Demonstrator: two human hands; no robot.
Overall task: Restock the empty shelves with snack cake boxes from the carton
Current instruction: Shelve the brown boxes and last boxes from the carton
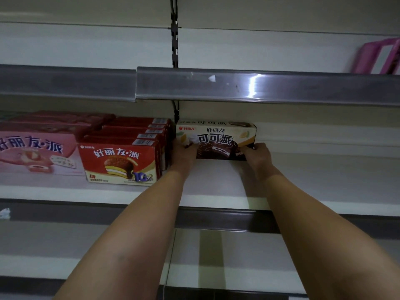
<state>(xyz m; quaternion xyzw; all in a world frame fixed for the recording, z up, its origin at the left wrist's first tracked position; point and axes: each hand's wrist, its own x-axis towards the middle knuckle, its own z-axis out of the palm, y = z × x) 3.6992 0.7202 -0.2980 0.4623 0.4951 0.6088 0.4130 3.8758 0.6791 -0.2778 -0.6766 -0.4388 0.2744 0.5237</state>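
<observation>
Item: cocoa pie box [216, 138], upright at the back of the middle shelf [216, 191]. We hold it at both lower corners: left hand [184, 154] fingers curled on its left end, right hand [257, 156] fingers clamped on its right end. Left of our left fingers, touching distance: row of red pie boxes [121, 163]; beyond, pink boxes [36, 150].

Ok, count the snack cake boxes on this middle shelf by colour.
Red boxes: 5, by their barcoded tops
Pink boxes: at least 2, rear ones dim
Cream-and-brown cocoa pie box: 1
Total: at least 8
</observation>
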